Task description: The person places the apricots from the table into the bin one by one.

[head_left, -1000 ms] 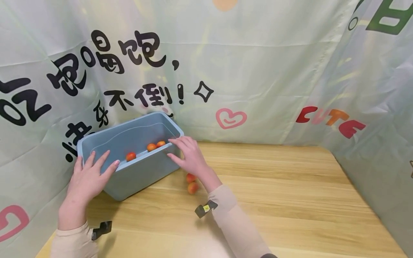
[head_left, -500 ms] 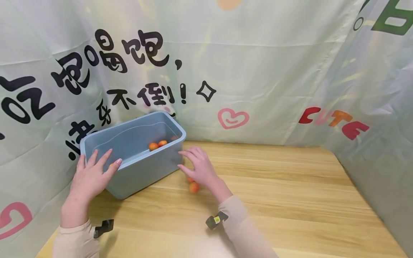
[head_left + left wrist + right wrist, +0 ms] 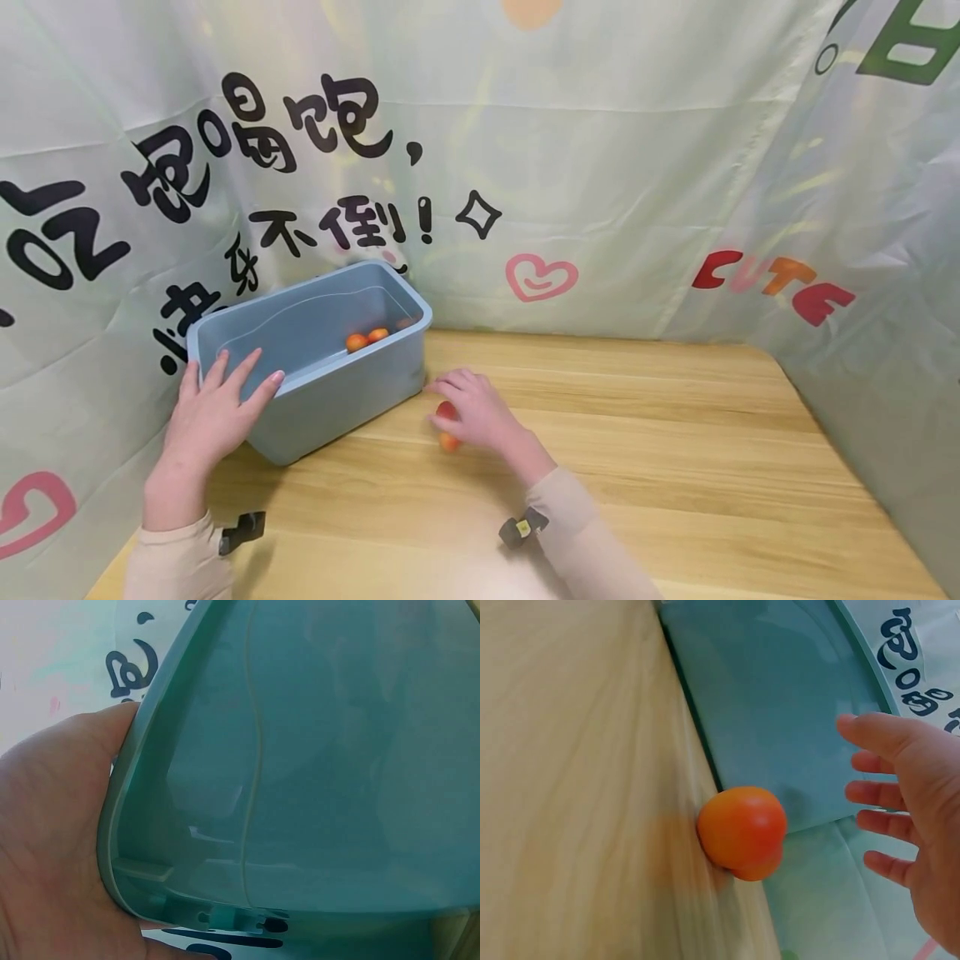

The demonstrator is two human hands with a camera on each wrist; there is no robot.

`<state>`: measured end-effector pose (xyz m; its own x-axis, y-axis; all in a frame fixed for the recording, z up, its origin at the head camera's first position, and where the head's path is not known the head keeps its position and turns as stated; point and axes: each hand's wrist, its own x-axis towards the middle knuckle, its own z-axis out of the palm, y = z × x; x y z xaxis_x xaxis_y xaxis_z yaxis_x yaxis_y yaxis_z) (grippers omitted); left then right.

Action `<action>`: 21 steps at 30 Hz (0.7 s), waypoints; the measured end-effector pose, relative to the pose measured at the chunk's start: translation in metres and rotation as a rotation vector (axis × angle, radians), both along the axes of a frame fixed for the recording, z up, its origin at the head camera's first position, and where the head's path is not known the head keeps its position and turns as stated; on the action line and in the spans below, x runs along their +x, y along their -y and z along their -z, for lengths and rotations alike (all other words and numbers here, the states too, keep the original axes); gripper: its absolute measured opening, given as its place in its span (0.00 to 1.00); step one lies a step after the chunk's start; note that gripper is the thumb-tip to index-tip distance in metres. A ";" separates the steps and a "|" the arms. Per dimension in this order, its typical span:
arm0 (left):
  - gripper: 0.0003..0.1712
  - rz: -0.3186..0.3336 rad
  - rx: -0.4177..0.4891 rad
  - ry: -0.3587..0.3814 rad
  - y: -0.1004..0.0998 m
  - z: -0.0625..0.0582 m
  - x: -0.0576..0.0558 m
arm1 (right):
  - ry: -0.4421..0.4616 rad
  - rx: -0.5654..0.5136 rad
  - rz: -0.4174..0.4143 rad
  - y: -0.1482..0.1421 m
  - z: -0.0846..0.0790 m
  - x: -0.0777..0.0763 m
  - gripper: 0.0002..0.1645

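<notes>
A blue plastic bin (image 3: 337,417) stands on the wooden table at the left, against the cloth wall. My left hand (image 3: 210,425) holds its left end, fingers spread around the rim; the left wrist view has the palm (image 3: 60,825) outside the corner. Two small orange-red fruits (image 3: 356,342) lie inside the bin. Two more sit together on the table by its right end, an upper fruit (image 3: 447,410) and a lower fruit (image 3: 450,442). Above them is my right hand (image 3: 483,414), partly covering them. In the right wrist view its fingers are apart from the fruit (image 3: 742,825).
Printed cloth walls (image 3: 637,192) rise behind and to both sides of the wooden table (image 3: 637,450). The bin's back rim is close to the rear cloth. A dark wrist camera (image 3: 243,532) is strapped to the left sleeve, another wrist camera (image 3: 522,527) to the right.
My right hand has left the bin's right rim and come down to the fruits on the table. A fruit in the bin has rolled left out of sight. The left hand stays put.
</notes>
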<state>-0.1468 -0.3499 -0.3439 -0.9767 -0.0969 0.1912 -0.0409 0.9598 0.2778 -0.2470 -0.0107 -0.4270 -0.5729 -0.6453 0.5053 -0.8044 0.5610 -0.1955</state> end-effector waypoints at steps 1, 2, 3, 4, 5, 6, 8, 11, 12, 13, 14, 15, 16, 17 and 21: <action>0.44 0.001 -0.001 0.001 0.000 0.000 0.000 | 0.026 0.022 -0.004 -0.001 0.000 0.001 0.23; 0.44 0.001 -0.003 0.001 0.000 0.000 0.000 | 0.046 0.043 -0.006 -0.001 0.001 0.002 0.23; 0.44 0.001 -0.003 0.002 0.000 -0.001 0.000 | 0.061 0.060 -0.009 -0.001 0.002 0.003 0.23; 0.44 0.002 -0.005 0.002 0.000 -0.001 0.000 | 0.075 0.075 -0.011 -0.001 0.002 0.004 0.23; 0.44 0.002 -0.007 0.002 0.000 -0.001 0.000 | 0.087 0.088 -0.013 -0.002 0.003 0.004 0.23; 0.44 0.002 -0.007 0.004 0.000 -0.001 0.000 | 0.097 0.100 -0.018 -0.002 0.004 0.005 0.23; 0.44 0.000 -0.007 0.005 0.000 -0.001 0.001 | 0.110 0.124 -0.022 -0.002 0.006 0.006 0.22; 0.44 0.000 -0.006 0.009 -0.001 -0.001 0.001 | 0.138 0.159 -0.020 -0.003 0.008 0.007 0.21; 0.45 0.000 -0.006 0.009 -0.001 -0.001 0.001 | 0.151 0.172 -0.016 -0.004 0.009 0.008 0.21; 0.45 -0.001 -0.005 0.009 -0.001 -0.001 0.001 | 0.159 0.184 -0.013 -0.004 0.010 0.008 0.20; 0.45 -0.001 -0.003 0.008 -0.001 0.000 0.000 | 0.166 0.198 -0.010 -0.005 0.010 0.008 0.20; 0.45 -0.001 -0.003 0.007 -0.001 0.000 0.000 | 0.171 0.208 -0.007 -0.006 0.011 0.008 0.18; 0.45 -0.003 -0.003 0.006 -0.002 0.000 0.000 | 0.176 0.216 -0.007 -0.006 0.011 0.008 0.16; 0.45 -0.005 -0.005 0.006 -0.001 0.000 0.000 | 0.179 0.222 -0.006 -0.007 0.011 0.008 0.14; 0.45 -0.010 -0.006 0.012 -0.001 -0.001 0.000 | 0.181 0.238 -0.010 -0.009 0.013 0.007 0.09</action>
<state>-0.1465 -0.3490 -0.3432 -0.9781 -0.1054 0.1796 -0.0537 0.9610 0.2714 -0.2403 -0.0014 -0.4396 -0.6328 -0.7395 0.2297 -0.7743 0.6004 -0.1999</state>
